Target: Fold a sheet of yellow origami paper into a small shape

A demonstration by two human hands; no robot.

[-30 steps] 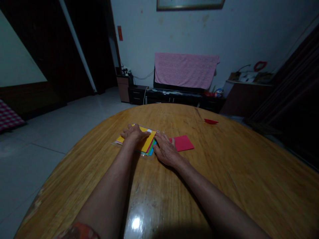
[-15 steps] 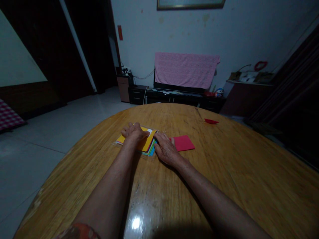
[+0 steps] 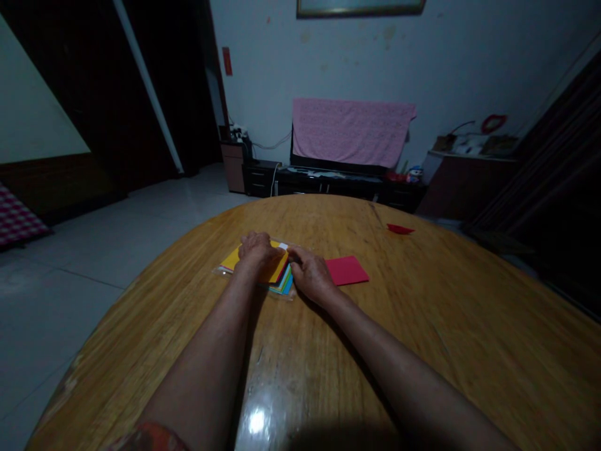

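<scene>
Checked cloth [image 3: 19,216]: at the far left, well apart from the desk [image 3: 300,382].
Sleeve [image 3: 223,270]: clear plastic, showing past the stack's left corner and near edge; whether the sheets lay inside it or on top could not be told.
Stack [image 3: 275,273]: coloured paper on the desk, between and under the hands, yellow uppermost, blue and green peeping out at the near right.
Left grip [image 3: 256,248]: a bare hand over the yellow sheet, fingers bent; its underside was hidden, so any hold could not be told.
White tag [image 3: 283,246]: at the stack's far right corner, just beside both hands.
Stack's progress: the sheets had been gathered in one pile, but their edges did not line up; the handling looked midway, unfinished.
Right grip [image 3: 310,274]: curled at the stack's right edge, fingertips mostly out of sight; whether it pinched paper or plastic could not be told.
Pink paper [image 3: 348,270]: flat just right of that hand, outside the pile.
Red piece [image 3: 400,229]: off at the right, untouched.
</scene>
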